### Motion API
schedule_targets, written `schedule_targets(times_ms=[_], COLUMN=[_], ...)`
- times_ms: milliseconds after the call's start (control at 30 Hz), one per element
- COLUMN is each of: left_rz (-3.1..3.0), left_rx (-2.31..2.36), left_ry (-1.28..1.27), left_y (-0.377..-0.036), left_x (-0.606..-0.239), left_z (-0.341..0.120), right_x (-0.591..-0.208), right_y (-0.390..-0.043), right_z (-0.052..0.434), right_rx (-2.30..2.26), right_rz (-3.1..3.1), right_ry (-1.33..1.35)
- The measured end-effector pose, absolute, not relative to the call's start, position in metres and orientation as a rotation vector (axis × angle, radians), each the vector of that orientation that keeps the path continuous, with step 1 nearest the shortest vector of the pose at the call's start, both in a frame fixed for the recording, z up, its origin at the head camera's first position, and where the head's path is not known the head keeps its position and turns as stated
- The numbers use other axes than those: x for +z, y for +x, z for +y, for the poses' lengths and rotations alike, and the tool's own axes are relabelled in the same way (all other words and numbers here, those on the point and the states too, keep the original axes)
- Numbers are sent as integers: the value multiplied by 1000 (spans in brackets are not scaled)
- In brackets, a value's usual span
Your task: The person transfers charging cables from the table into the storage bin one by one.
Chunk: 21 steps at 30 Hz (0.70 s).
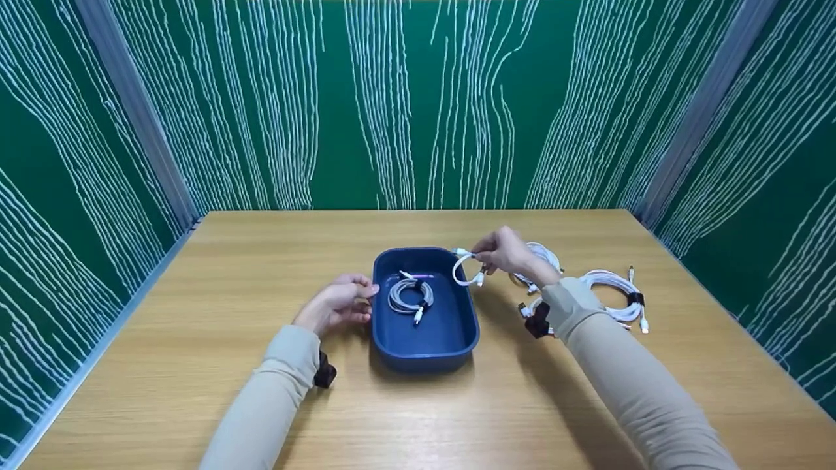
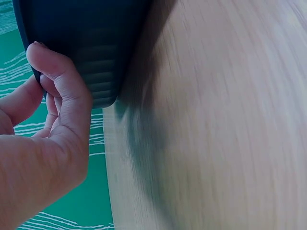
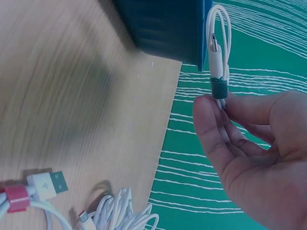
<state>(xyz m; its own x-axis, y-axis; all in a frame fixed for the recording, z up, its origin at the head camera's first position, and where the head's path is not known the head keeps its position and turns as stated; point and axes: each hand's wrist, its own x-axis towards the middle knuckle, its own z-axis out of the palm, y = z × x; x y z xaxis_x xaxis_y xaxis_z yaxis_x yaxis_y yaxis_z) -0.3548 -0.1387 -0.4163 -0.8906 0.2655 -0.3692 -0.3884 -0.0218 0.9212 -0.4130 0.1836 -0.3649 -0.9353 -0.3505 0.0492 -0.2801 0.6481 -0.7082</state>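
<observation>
In the head view a dark blue plastic bin (image 1: 431, 336) stands mid-table. My left hand (image 1: 339, 301) pinches its left rim between thumb and fingers, seen closer as a hand (image 2: 62, 110) on the bin's edge in the left wrist view. Over the bin's right rim, my right hand (image 1: 509, 251) holds a short white USB cable (image 1: 459, 271) by fingertips and thumb. A dark green band (image 3: 219, 88) binds that cable, and a plug points up along its loop in the right wrist view. Inside the bin lies a coiled grey-white cable (image 1: 410, 297) with a black tie.
Right of the bin lie more white cables: a large coil (image 1: 614, 281) with a black strap and another coil (image 1: 543, 254) farther back. A cable with a red strap (image 3: 18, 199) shows in the right wrist view. Green walls with white lines enclose the wooden table (image 1: 261, 261).
</observation>
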Motion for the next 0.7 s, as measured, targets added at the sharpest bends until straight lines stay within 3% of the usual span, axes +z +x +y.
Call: schedule_targets(times_ms=[700], left_rz=[1841], left_rx=[1943], left_ry=[-115], left_y=[-356], left_x=[-418], left_z=[-139], right_x=[-370], right_y=[-412], right_z=[158], right_rx=[-1169], right_rz=[2734], right_ry=[-626])
